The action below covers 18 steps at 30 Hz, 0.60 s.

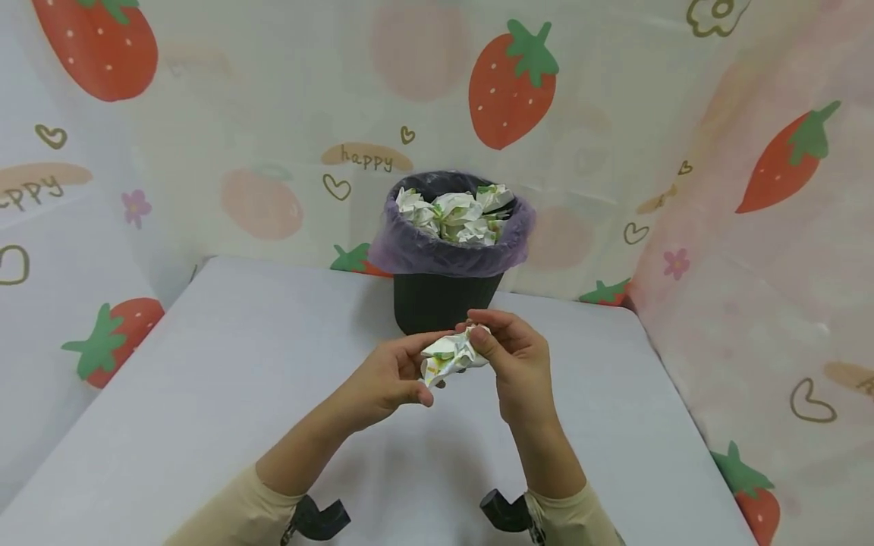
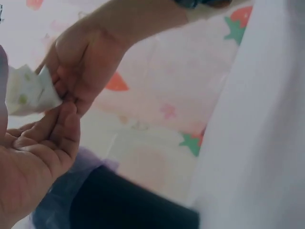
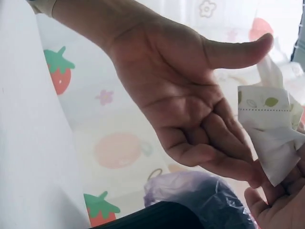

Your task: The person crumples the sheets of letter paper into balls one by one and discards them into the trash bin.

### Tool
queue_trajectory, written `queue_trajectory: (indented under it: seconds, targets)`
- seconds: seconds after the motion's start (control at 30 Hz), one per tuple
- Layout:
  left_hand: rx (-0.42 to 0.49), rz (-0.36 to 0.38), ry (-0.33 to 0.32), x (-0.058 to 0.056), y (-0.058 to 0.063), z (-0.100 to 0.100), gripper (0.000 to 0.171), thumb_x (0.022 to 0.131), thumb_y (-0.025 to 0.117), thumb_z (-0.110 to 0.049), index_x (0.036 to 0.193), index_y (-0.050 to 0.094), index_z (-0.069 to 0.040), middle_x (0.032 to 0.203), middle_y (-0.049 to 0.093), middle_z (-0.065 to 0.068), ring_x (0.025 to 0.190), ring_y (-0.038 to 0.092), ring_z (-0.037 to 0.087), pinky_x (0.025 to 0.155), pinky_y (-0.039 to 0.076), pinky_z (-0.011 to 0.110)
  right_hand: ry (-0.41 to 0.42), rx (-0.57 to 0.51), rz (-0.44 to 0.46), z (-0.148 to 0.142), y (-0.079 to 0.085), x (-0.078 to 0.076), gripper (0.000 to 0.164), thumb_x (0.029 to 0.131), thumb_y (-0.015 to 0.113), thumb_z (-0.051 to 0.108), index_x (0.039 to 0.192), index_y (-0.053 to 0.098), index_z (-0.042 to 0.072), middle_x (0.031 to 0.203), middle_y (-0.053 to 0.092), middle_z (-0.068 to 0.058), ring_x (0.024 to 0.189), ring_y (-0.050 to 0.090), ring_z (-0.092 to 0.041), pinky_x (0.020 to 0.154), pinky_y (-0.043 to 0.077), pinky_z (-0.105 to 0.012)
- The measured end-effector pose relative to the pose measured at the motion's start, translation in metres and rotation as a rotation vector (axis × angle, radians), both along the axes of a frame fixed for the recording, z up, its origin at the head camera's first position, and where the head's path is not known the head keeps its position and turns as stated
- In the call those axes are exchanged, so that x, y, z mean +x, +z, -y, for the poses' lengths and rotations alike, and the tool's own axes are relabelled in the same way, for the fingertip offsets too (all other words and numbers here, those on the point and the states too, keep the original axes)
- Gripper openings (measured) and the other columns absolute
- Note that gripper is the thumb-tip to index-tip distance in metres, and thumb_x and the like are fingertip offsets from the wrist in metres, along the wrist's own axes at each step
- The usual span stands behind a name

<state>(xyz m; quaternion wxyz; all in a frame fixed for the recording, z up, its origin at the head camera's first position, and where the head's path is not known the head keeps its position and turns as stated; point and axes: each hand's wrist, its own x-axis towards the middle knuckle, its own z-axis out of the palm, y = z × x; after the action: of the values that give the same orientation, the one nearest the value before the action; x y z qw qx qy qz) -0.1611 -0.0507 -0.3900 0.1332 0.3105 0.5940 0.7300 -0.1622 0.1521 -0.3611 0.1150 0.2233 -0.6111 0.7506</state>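
In the head view, a crumpled white tissue (image 1: pixel 447 358) with green and yellow print is held in front of the bin. My right hand (image 1: pixel 522 364) pinches its right end between thumb and fingers. My left hand (image 1: pixel 389 383) lies on the other side, fingers reaching behind the tissue, thumb stretched out below it. The right wrist view shows the left hand (image 3: pixel 176 90) palm on, its thumb straight and apart from its loosely bent fingers. Leaf prints and a dotted line show on the tissue (image 3: pixel 269 121) there. Part of the right hand (image 3: pixel 286 210) appears at the lower right.
A black bin (image 1: pixel 444 299) stands at the table's back, its purple bag (image 1: pixel 451 262) folded over the rim. Several crumpled tissues (image 1: pixel 457 212) with similar print fill it. Strawberry-printed sheets (image 1: pixel 307 76) hang around the white table (image 1: pixel 273 349).
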Motion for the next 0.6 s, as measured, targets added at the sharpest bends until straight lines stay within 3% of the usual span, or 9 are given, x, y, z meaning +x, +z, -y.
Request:
queue_trajectory:
  seconds: [0.13,0.23,0.37,0.47,0.6]
  targets:
    - [0.008,0.009,0.060,0.005,0.000,-0.008,0.109,0.069,0.070,-0.069,0.146,0.050,0.006,0.121,0.069,0.012,0.096,0.068,0.022,0.087,0.056,0.025,-0.022,0.002,-0.026,0.005,-0.003,0.002,0.018,0.093,0.070,-0.005,0.110,0.072,-0.007,0.100,0.077,-0.005,0.098,0.071,-0.021,0.076,0.059,-0.024]
    - [0.000,0.000,0.137,0.008,0.001,-0.010,0.097,0.079,0.066,-0.068,0.142,0.056,0.004,0.121,0.070,0.014,0.098,0.069,0.025,0.092,0.057,0.031,-0.049,0.037,-0.061,0.008,-0.005,0.004,0.021,0.091,0.073,-0.002,0.111,0.072,-0.009,0.101,0.075,-0.005,0.105,0.067,-0.024,0.082,0.058,-0.025]
    - [0.010,0.031,0.193,0.010,0.004,-0.009,0.074,0.091,0.068,-0.054,0.139,0.061,0.000,0.121,0.071,0.015,0.099,0.069,0.026,0.091,0.058,0.034,-0.074,0.108,-0.133,0.010,-0.006,0.007,0.027,0.089,0.076,0.004,0.114,0.072,-0.007,0.104,0.070,-0.007,0.108,0.061,-0.024,0.088,0.056,-0.025]
    - [0.024,0.067,0.228,0.010,0.005,-0.007,0.062,0.094,0.071,-0.043,0.138,0.063,0.000,0.122,0.072,0.013,0.100,0.069,0.024,0.089,0.058,0.033,-0.072,0.156,-0.170,0.010,-0.007,0.006,0.034,0.089,0.077,0.008,0.121,0.071,-0.003,0.107,0.071,-0.010,0.110,0.057,-0.024,0.092,0.053,-0.026]
    - [0.040,0.092,0.322,0.010,0.005,-0.005,0.051,0.094,0.073,-0.032,0.134,0.066,0.000,0.122,0.074,0.011,0.107,0.068,0.020,0.089,0.058,0.032,-0.084,0.274,-0.160,0.012,-0.008,0.004,0.047,0.089,0.078,0.016,0.133,0.066,0.006,0.121,0.071,-0.009,0.121,0.053,-0.022,0.104,0.047,-0.029]
